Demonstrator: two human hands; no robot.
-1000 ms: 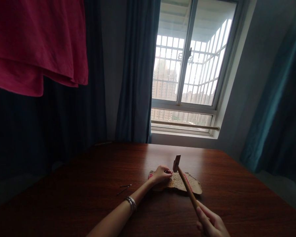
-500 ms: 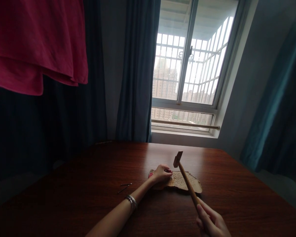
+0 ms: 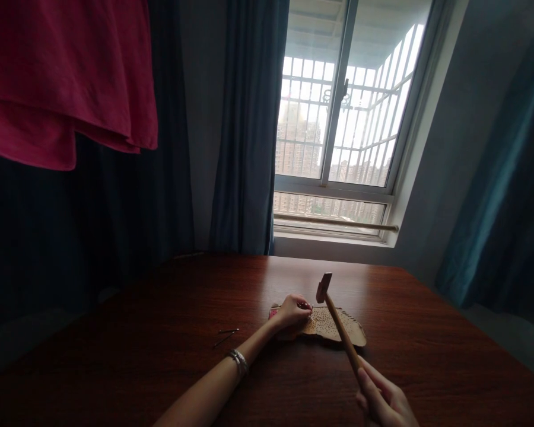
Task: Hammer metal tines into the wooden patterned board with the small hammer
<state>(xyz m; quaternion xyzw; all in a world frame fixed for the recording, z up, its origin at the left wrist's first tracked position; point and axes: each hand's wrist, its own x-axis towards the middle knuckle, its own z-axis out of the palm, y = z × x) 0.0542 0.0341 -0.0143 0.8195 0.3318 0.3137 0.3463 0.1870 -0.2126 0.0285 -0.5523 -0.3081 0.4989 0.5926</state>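
Note:
My right hand is wrapped round the lower handle of a hammer. The hammer's head is raised above the far side of a flat tan piece that is covered with small dark holes and has an uneven edge. My left hand rests on the left part of that piece with its fingers pinched together. A small light tip shows at the fingertips, but what they hold is too small to make out. Some red shows on the piece beside the left hand, which hides part of it.
Two thin dark metal rods lie on the brown wooden table, left of my left forearm. Beyond the table stand a window and a blue curtain. A pink cloth hangs at the upper left.
The hammer head has shifted slightly to the right. My left hand keeps its pinch at nearly the same spot on the tan piece.

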